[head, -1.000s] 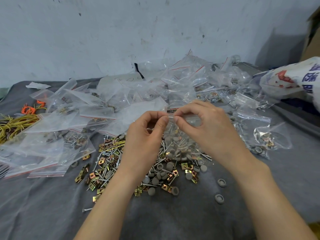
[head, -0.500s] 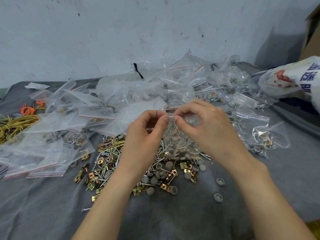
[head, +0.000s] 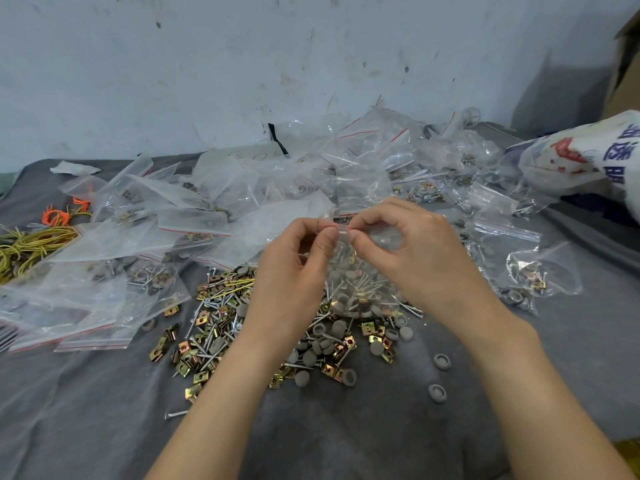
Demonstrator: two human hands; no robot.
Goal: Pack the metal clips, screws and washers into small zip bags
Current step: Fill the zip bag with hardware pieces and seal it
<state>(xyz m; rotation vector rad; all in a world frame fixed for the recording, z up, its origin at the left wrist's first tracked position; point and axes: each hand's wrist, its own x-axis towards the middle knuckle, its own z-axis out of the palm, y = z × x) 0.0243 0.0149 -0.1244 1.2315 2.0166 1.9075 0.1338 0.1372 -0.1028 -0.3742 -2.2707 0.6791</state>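
Observation:
A small clear zip bag [head: 360,275] with screws, brass clips and grey round washers inside hangs upright between my hands. My left hand [head: 294,271] pinches the left part of its red-lined top strip. My right hand [head: 412,251] pinches the same strip just to the right, fingertips almost touching the left ones. Under the bag, a loose pile of brass clips, screws and grey washers [head: 242,334] lies on the grey cloth [head: 346,438]. Two single grey washers [head: 442,361] lie apart to the right.
Several filled zip bags [head: 114,271] lie heaped to the left and across the back toward the wall. More filled bags [head: 526,271] lie at the right. Yellow and orange wire ties [head: 31,244] sit at the far left. A printed white sack [head: 585,157] is at the right edge.
Both hands keep pinching the bag's top strip. The fingertips have shifted slightly along it, and the red seal line now shows between them.

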